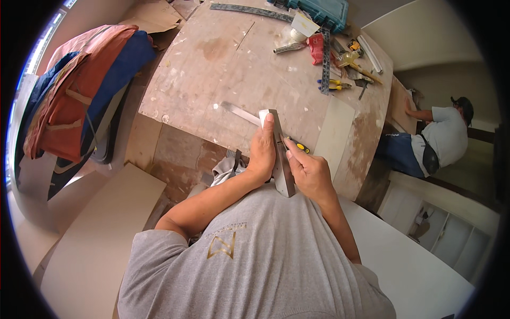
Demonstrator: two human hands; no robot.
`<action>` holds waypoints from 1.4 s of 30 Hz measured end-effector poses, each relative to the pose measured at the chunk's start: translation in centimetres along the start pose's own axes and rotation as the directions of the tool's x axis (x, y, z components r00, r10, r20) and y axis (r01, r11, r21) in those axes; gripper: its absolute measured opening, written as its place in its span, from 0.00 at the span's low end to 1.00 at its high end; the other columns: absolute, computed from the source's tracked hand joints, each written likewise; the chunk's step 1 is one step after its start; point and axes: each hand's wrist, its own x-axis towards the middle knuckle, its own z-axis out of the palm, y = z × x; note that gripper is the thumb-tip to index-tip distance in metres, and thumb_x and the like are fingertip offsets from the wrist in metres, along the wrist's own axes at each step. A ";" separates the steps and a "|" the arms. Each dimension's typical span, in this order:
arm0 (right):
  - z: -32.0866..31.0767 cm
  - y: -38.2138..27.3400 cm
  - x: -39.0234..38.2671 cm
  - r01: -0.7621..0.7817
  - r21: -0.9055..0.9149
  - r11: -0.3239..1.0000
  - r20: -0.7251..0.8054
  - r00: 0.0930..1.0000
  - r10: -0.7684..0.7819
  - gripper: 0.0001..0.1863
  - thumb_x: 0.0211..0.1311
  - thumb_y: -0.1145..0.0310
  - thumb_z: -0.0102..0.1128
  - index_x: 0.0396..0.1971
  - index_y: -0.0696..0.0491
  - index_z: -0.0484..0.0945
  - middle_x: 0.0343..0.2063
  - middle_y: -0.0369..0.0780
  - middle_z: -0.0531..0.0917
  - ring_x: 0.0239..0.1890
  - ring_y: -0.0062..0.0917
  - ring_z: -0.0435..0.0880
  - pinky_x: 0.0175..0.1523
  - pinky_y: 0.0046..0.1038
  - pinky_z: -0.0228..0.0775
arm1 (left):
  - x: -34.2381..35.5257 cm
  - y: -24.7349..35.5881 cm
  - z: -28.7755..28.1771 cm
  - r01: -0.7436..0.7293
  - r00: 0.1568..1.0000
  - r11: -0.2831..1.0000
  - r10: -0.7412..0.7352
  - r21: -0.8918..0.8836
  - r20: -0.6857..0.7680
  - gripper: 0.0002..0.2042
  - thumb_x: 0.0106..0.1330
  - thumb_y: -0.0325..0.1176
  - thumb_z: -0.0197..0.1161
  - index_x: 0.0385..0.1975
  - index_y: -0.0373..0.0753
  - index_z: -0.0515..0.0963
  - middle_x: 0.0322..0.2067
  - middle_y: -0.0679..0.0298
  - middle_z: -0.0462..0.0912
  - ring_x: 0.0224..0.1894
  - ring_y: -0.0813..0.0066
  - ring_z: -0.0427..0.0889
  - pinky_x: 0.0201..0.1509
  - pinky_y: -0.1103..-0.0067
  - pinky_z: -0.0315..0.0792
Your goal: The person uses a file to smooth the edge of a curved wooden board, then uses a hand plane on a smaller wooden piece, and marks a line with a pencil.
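My left hand grips a long, narrow bar with a white upper end and grey-brown side, held at the table's near edge against my body, thumb along its top. My right hand is closed at the bar's right side, index finger and thumb against it; a thin brown item by the fingertips is too small to name. A yellow-and-black tool shows just behind my right fingers, partly hidden. A pale flat strip lies on the worn tabletop, its right end reaching behind the bar.
At the table's back right lie a teal case, pliers, a red item and dark straight strips. Folded red-and-blue material stands left. A co-worker leans over a board at right. Large pale panels flank me.
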 end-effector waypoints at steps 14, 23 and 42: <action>0.2 2.4 -0.4 -0.238 0.148 0.960 0.154 0.964 0.215 0.18 0.80 0.68 0.62 0.63 0.55 0.84 0.23 0.45 0.85 0.20 0.29 0.86 0.29 0.32 0.75 | 1.0 0.4 -0.4 0.138 0.990 0.990 -0.138 0.003 0.017 0.38 0.78 0.73 0.50 0.43 0.35 0.78 0.34 0.66 0.75 0.37 0.78 0.73 0.43 0.77 0.71; -0.1 2.2 -0.4 -0.374 0.335 0.865 0.267 0.918 0.293 0.20 0.85 0.67 0.56 0.69 0.55 0.80 0.18 0.37 0.74 0.19 0.17 0.75 0.29 0.28 0.70 | 1.5 0.5 -0.4 0.164 0.986 0.986 -0.164 -0.022 0.024 0.35 0.78 0.71 0.54 0.40 0.36 0.79 0.32 0.67 0.76 0.35 0.80 0.74 0.42 0.78 0.71; 0.3 1.4 -1.5 0.005 -0.034 0.999 0.075 0.997 -0.003 0.21 0.76 0.71 0.63 0.66 0.54 0.82 0.37 0.51 0.90 0.27 0.41 0.90 0.31 0.39 0.79 | 1.4 -1.7 -1.1 -0.025 1.000 0.994 0.025 0.103 0.008 0.31 0.82 0.64 0.50 0.38 0.37 0.81 0.34 0.64 0.80 0.37 0.75 0.75 0.44 0.75 0.71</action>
